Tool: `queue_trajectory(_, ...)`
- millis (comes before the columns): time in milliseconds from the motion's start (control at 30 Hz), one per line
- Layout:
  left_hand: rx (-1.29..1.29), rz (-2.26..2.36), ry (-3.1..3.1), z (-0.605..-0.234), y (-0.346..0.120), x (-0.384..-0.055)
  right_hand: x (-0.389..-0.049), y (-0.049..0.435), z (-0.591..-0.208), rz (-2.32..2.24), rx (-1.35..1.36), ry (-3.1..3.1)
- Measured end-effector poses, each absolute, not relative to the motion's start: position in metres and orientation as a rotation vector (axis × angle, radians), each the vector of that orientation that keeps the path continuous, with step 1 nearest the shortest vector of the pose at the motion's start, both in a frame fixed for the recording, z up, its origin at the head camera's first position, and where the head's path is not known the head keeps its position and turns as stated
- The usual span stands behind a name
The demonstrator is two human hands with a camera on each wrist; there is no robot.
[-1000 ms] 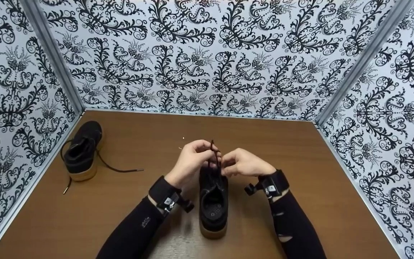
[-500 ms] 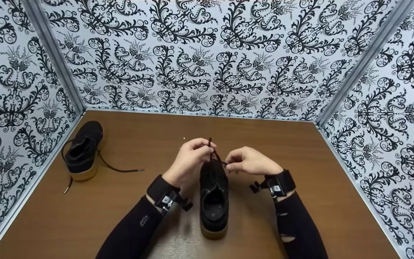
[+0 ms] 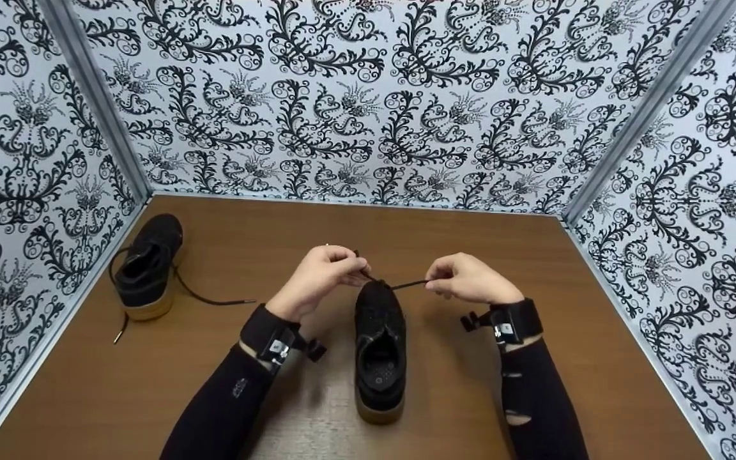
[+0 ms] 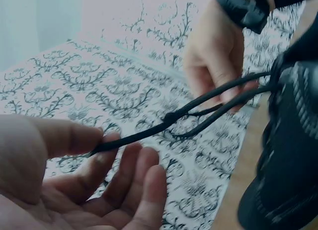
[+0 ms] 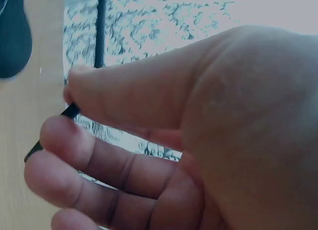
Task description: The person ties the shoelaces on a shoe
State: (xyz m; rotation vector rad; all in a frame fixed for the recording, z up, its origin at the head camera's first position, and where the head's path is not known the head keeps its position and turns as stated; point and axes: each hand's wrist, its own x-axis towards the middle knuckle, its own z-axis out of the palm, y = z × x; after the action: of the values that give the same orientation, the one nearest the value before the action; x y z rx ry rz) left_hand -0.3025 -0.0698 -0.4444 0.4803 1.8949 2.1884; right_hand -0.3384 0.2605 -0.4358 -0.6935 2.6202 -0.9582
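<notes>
A black sneaker [image 3: 377, 313] with a tan sole stands upright mid-table, heel toward me. Left of its toe, my left hand [image 3: 326, 271] pinches one lace end between thumb and forefinger. My right hand [image 3: 467, 278] is on the other side and pinches the other end of the shoelace [image 3: 409, 284], which stretches out from above the toe. In the left wrist view, two lace strands [image 4: 134, 139] run from the shoe and cross in the air between the hands. The right wrist view shows the dark lace tip [image 5: 34, 150] poking out past my fingers.
A second black sneaker [image 3: 151, 255] stands at the table's left side, its loose laces trailing on the wood. Patterned wall panels [image 3: 342, 128] with grey metal corner posts [image 3: 636, 115] enclose the brown table [image 3: 502, 243] at back and sides.
Both hands have moved apart, left hand leftward and right hand rightward, drawing the laces from upright above the shoe out to either side. The sneaker has stayed in place.
</notes>
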Motion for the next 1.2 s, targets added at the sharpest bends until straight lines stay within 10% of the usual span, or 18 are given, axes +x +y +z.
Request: queue_trajectory(1200,0.517,1.153,2.592,-0.457,-0.095,-0.295,-0.327,0.227,-0.446,-0.813,-0.976,2.396)
